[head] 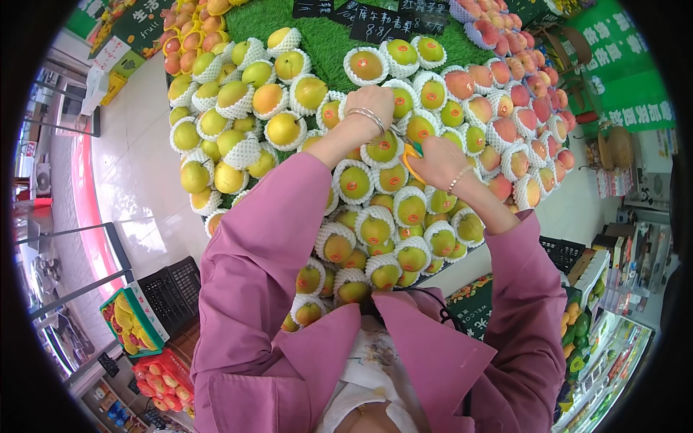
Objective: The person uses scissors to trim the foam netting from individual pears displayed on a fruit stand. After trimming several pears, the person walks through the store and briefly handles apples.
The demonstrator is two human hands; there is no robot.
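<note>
My right hand (439,162) is closed around orange-handled scissors (414,160), whose metal blades point up and left toward my left wrist. My left hand (370,108), with bangles at the wrist, has its fingers curled over the pears; whether it grips one is hidden. Around both hands lie green pears in white foam nets, many with red stickers, such as a pear (380,148) just below my left wrist. Yellow pears (283,129) in foam nets are piled to the left. Netted peaches (479,109) lie to the right.
Green artificial turf (325,48) and black handwritten price signs (379,27) are at the back of the display. A black plastic crate (173,292) and a box of yellow-netted fruit (129,322) stand at lower left. More peaches (541,89) are heaped at the far right.
</note>
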